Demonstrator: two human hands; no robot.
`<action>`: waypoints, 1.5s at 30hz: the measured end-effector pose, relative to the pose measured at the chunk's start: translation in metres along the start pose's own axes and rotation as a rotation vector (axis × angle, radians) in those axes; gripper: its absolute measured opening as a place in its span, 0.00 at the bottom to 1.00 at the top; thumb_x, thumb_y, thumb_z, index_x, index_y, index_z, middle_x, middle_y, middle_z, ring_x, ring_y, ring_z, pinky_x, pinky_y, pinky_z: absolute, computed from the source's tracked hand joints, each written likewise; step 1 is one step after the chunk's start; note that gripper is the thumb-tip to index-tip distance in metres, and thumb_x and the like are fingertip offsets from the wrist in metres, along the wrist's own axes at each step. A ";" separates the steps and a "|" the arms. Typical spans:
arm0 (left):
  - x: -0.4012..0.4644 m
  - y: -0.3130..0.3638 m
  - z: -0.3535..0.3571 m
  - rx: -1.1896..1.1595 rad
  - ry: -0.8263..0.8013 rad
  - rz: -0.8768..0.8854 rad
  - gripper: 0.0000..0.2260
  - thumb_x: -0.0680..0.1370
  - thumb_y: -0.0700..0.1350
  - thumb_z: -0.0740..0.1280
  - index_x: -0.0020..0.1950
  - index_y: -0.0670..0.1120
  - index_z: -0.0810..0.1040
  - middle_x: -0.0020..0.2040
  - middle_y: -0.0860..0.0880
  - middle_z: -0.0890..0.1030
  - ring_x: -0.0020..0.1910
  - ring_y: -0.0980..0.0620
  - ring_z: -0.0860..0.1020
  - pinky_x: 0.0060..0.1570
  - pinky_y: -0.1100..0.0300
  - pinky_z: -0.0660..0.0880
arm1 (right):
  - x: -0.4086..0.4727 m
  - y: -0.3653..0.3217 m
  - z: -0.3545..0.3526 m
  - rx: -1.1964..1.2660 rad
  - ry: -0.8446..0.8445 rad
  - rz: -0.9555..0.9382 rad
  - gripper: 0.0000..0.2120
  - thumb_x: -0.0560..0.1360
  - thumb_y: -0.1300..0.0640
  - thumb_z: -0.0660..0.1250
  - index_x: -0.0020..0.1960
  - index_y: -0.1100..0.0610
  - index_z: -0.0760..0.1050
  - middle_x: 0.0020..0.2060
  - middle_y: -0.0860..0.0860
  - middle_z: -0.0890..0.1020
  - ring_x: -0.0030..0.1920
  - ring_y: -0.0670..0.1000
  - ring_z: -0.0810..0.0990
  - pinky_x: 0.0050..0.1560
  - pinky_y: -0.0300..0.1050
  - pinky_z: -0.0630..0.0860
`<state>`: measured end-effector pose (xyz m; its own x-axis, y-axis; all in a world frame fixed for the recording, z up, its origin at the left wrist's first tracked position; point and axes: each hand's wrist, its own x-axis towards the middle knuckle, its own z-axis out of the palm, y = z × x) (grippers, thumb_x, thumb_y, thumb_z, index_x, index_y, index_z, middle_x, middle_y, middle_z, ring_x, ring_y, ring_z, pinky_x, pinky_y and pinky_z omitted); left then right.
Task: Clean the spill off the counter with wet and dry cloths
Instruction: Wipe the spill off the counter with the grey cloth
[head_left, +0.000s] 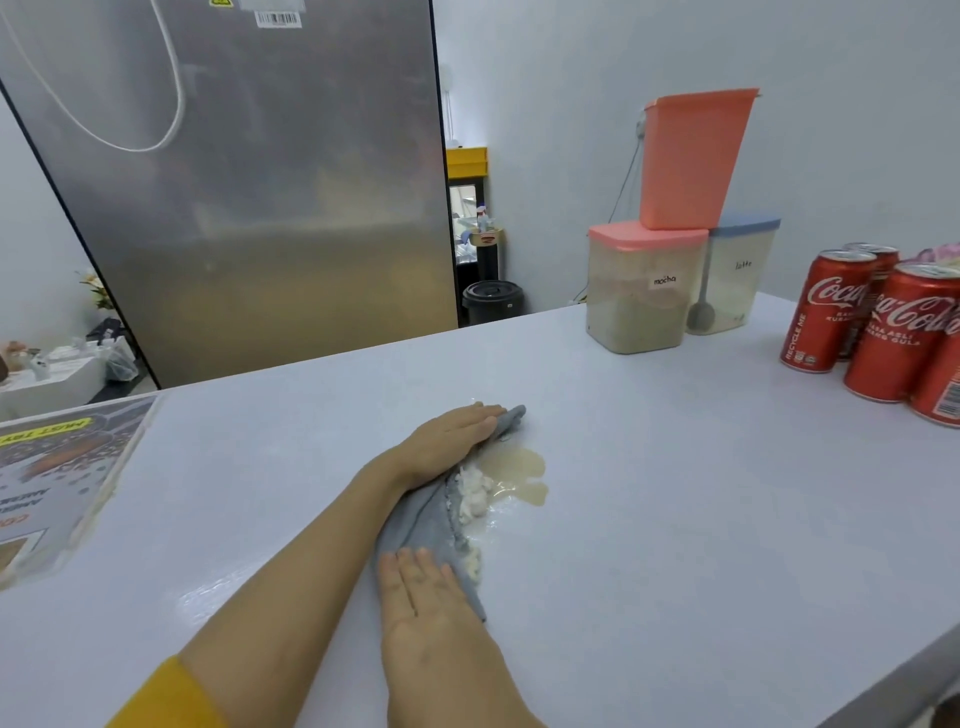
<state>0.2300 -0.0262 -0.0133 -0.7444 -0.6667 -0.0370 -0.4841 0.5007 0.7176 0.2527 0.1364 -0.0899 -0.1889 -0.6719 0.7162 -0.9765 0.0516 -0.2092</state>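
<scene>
White laminate counter (675, 493) fills the lower frame. Near its middle, a pale beige milky spill (522, 475) with white clumps along its near-left edge.

Grey-blue cloth (421, 525), bunched into a long strip, lies against the spill's left side, running from about 12 o'clock to 6 o'clock relative to the puddle's left margin. White clumps touch the cloth's right edge.

Left hand (449, 441), yellow sleeve at the forearm: fingers straight and together, laid flat on the far end of the cloth, pressing it down. No curl around the fabric. A corner of cloth pokes out past the fingertips.

Right hand (423, 597): fingers straight, slightly spread, palm down on the near end of the cloth. Pressing, not gripping.

At 1 o'clock from the spill, well apart: clear plastic container with pink lid, labelled "mocha" (641, 291), tan powder inside. Just beside it, clear container with blue lid (737, 270), a grey spoon leaning against it. Salmon-pink opaque tub (696, 156) sits tilted atop both.

At 2 o'clock, red cola cans (883, 322) clustered at the counter's right edge.

At 9 o'clock, printed menu sheet (57, 467) flat on the counter.

Beyond the counter at 11 o'clock, brushed steel refrigerator (249, 197).
</scene>
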 end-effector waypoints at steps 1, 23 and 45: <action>0.002 -0.001 0.001 -0.010 -0.002 0.002 0.18 0.82 0.51 0.54 0.72 0.53 0.68 0.71 0.59 0.65 0.73 0.63 0.57 0.73 0.62 0.50 | 0.001 0.003 -0.005 0.041 -0.055 -0.008 0.24 0.79 0.64 0.36 0.67 0.60 0.64 0.39 0.46 0.86 0.42 0.44 0.85 0.73 0.41 0.48; -0.003 0.006 0.021 -0.189 -0.134 0.114 0.13 0.82 0.48 0.57 0.64 0.57 0.75 0.67 0.62 0.72 0.69 0.66 0.64 0.73 0.61 0.56 | 0.015 0.070 -0.054 0.462 -0.312 0.009 0.24 0.57 0.66 0.68 0.51 0.50 0.78 0.47 0.44 0.83 0.54 0.40 0.75 0.58 0.20 0.61; -0.020 0.026 0.022 0.085 -0.066 0.217 0.19 0.83 0.54 0.48 0.52 0.55 0.78 0.52 0.62 0.78 0.55 0.64 0.73 0.63 0.56 0.68 | 0.068 0.132 -0.082 0.149 -0.472 0.281 0.08 0.75 0.57 0.64 0.49 0.45 0.76 0.39 0.40 0.62 0.49 0.46 0.65 0.49 0.38 0.61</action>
<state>0.2225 0.0125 -0.0095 -0.8621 -0.5027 0.0641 -0.3449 0.6748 0.6524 0.1023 0.1579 -0.0146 -0.3394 -0.9065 0.2511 -0.8638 0.1947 -0.4647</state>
